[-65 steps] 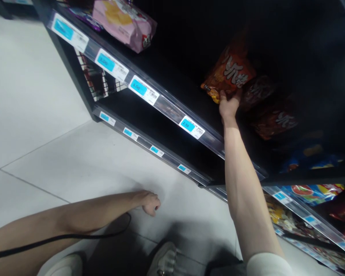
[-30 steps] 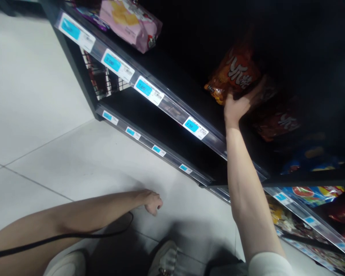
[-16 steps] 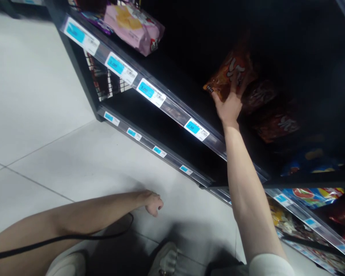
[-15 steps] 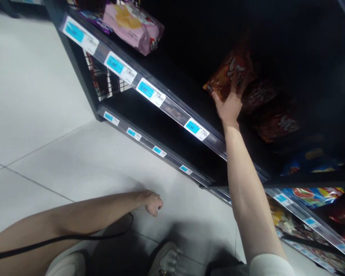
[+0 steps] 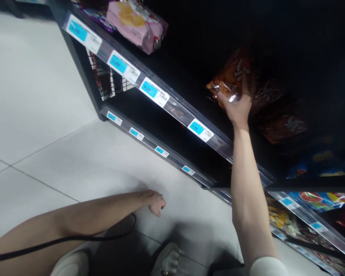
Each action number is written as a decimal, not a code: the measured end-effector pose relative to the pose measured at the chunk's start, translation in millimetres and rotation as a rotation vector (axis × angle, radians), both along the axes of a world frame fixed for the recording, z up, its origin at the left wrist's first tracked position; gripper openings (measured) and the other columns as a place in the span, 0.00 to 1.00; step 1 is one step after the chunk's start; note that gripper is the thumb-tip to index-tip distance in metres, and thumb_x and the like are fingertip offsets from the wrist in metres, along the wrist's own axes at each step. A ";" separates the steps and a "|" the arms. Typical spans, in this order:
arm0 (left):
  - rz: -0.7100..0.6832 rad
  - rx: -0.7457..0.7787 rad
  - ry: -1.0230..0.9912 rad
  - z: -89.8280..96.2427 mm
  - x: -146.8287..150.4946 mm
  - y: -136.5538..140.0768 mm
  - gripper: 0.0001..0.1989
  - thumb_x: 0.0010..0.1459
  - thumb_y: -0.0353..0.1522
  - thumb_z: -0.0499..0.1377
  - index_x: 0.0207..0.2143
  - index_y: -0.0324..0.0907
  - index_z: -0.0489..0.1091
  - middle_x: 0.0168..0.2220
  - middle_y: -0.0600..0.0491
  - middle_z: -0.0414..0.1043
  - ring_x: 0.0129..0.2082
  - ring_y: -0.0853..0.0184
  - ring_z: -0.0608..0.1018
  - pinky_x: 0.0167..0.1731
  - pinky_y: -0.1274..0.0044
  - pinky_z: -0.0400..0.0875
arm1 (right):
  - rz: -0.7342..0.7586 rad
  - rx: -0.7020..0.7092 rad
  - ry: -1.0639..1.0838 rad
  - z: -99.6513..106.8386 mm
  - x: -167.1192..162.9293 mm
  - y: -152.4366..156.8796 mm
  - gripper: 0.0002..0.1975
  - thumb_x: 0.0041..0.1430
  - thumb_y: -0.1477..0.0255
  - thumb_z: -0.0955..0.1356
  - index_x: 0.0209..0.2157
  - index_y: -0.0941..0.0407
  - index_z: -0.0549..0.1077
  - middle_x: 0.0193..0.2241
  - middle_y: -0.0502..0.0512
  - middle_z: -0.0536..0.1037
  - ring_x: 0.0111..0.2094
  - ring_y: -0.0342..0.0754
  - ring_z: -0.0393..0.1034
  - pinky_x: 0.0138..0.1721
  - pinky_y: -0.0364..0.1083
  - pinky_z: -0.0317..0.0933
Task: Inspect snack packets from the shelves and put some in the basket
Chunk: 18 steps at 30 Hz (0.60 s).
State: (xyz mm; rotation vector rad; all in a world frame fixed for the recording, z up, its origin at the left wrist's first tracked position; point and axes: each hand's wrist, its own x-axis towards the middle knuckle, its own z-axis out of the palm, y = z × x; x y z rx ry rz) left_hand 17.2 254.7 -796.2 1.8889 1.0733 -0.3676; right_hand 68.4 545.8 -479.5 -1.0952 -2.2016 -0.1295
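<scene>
On the dark upper shelf (image 5: 186, 82), an orange snack bag (image 5: 228, 80) with white lettering lies tilted. My right hand (image 5: 240, 109) grips its near side, thumb at the lower left and fingers spread over the lettering. Two darker reddish bags, one of them a brown-red snack bag (image 5: 284, 126), lie just to the right of that hand, dim in the shadow. Low over the floor at the bottom middle hangs my left hand (image 5: 156, 203), its fingers curled in a loose fist with nothing visible in them.
A pink snack bag (image 5: 136, 25) sits at the shelf's left end. Price labels, among them a 2.50 label (image 5: 200, 129), line the front edge. Blue bags (image 5: 319, 163) lie at the right. A black strap (image 5: 60, 239) crosses the left arm. Pale shoes (image 5: 166, 258) stand on the tiles.
My right hand has shifted slightly right and closed more around the orange snack bag, whose near end now crumples and shines. The view moved a little; my left hand stays curled.
</scene>
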 end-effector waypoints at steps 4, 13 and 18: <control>0.047 0.015 -0.011 -4.1 0.3 -0.3 0.24 0.48 0.42 0.65 0.49 0.50 0.77 0.52 0.45 0.78 0.52 0.51 0.78 0.49 0.65 0.72 | -0.017 -0.007 -0.013 -1.2 0.9 1.1 0.37 0.54 0.55 0.72 0.63 0.51 0.64 0.66 0.63 0.63 0.66 0.63 0.59 0.64 0.63 0.57; -0.010 0.006 0.017 5.8 -0.7 0.8 0.24 0.51 0.42 0.64 0.52 0.49 0.75 0.51 0.45 0.78 0.53 0.51 0.78 0.52 0.64 0.72 | -0.071 -0.020 0.000 -4.1 -4.0 -2.0 0.37 0.57 0.58 0.71 0.66 0.51 0.60 0.68 0.65 0.57 0.67 0.65 0.56 0.64 0.64 0.56; -0.013 0.004 0.028 13.8 -1.5 -0.6 0.24 0.51 0.41 0.64 0.52 0.50 0.75 0.53 0.46 0.77 0.55 0.52 0.77 0.53 0.65 0.71 | -0.088 -0.015 -0.016 -2.0 -3.2 -5.7 0.39 0.58 0.57 0.71 0.67 0.49 0.57 0.66 0.64 0.62 0.67 0.64 0.57 0.64 0.64 0.56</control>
